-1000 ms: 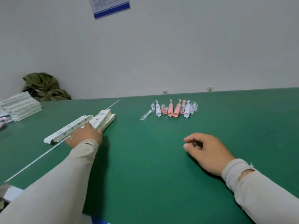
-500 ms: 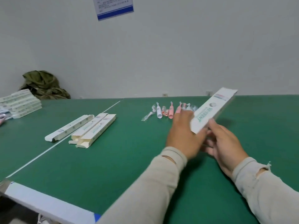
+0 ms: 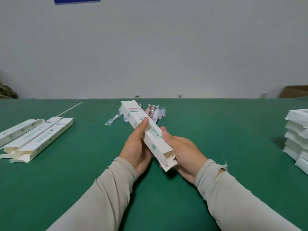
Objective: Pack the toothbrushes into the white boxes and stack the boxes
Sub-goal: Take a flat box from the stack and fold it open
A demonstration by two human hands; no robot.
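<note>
Head view: my left hand and right hand both have a closed grip on one white box, near end open and empty, above the table. Stack of boxes at right looks done; toothbrushes unpacked behind it, three open boxes waiting left.

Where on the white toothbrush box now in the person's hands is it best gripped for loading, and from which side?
Grip the white toothbrush box across its narrow long sides near the middle, as the left hand and right hand do from either side. That probably suits loading: the near end stands open with flaps out, so fingers should stay off it.
</note>
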